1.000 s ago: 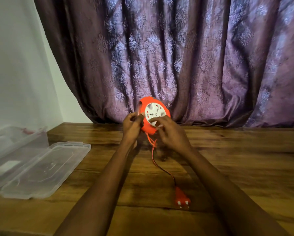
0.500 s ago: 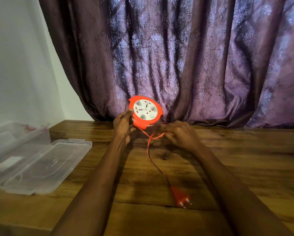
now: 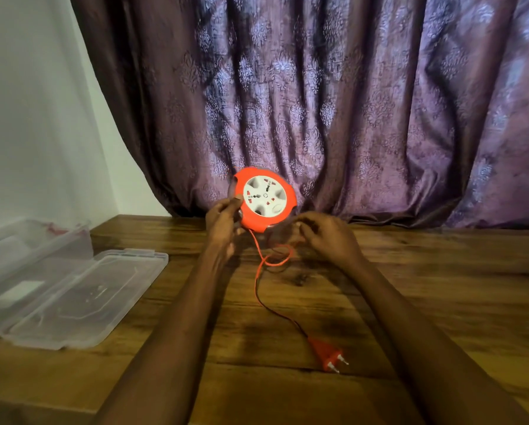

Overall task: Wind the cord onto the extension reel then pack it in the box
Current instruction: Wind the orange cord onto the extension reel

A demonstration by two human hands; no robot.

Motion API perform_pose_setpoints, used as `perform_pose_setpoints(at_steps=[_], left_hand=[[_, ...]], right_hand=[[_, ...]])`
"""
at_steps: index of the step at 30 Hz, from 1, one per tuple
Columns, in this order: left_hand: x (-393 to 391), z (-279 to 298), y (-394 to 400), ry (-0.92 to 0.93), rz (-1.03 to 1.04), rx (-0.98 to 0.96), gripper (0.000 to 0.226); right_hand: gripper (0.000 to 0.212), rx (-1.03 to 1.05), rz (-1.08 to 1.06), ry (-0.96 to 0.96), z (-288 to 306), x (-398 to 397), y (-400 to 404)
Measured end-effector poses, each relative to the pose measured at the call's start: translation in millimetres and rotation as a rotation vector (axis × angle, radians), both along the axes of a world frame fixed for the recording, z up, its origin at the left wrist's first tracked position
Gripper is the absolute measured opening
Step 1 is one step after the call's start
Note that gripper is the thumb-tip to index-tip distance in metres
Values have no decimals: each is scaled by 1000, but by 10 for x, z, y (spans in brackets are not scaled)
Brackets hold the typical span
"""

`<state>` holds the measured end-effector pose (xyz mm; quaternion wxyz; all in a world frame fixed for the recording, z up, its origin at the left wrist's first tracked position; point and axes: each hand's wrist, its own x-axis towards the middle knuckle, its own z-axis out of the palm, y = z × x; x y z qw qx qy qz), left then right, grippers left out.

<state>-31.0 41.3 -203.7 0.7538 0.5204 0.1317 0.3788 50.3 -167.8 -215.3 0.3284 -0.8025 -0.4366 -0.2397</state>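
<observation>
An orange extension reel (image 3: 264, 200) with a white socket face is held upright above the wooden table (image 3: 410, 286), its face turned toward me. My left hand (image 3: 223, 223) grips its left rim. My right hand (image 3: 324, 237) sits to the lower right of the reel, fingers pinched on the thin red and black cord (image 3: 258, 280). The cord drops from the reel's bottom, makes a small loop, and trails across the table to the orange two-pin plug (image 3: 326, 354) lying near me.
A clear plastic box (image 3: 21, 256) stands open at the left edge of the table, its clear lid (image 3: 82, 299) lying flat beside it. A purple patterned curtain (image 3: 349, 102) hangs right behind the table. A white wall is at the left.
My right hand has come off the reel's face and moved down and right to the cord, where a loop has formed. The reel's face has turned. The plug has slid slightly.
</observation>
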Motion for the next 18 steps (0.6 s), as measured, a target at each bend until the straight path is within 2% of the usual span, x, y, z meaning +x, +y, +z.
perform_pose_setpoints(at_steps=[3,7,10,14,18], left_hand=[[13,4,-74,31,-62,146,20],[58,-3,-158,46,-95,344,27],[90,-2,-189,114,-116,372,20],[120,-31,-172,149,-184,325,17],[141,-61,-208,155,-196,416,11]], right_hand=[[32,46,-85,-189,78,6,-53],[51,-209,-128,-399,105,17,-108],[63,-398,-124,-434,94,31,-154],[65,-449,-18,-492,7,22,-154],[68,-517,-75,-577,-85,-18,-59]])
